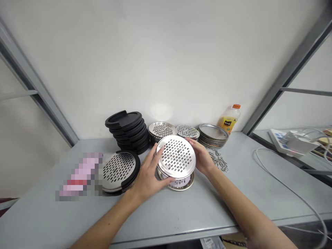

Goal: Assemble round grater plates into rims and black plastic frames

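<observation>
Left forearm [111,221] and right forearm [238,205]: bare, entering from lower edge, converging near centre. Left hand [148,177]: thumb [166,181] stretched rightward, index finger [157,157] angled upward. Right hand [203,157]: fingers [195,144] bent inward, toward the left. Hands apart, both in a holding pose.

Shiny round metal disc [176,157], oblong-slotted, tilted, partly in front of a rimmed metal plate [181,187].

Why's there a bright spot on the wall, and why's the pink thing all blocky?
In the head view, the bright spot on the wall is maybe light bounced off the shiny discs below; in the head view, big squares cover the pink thing, hiding its details.
</observation>
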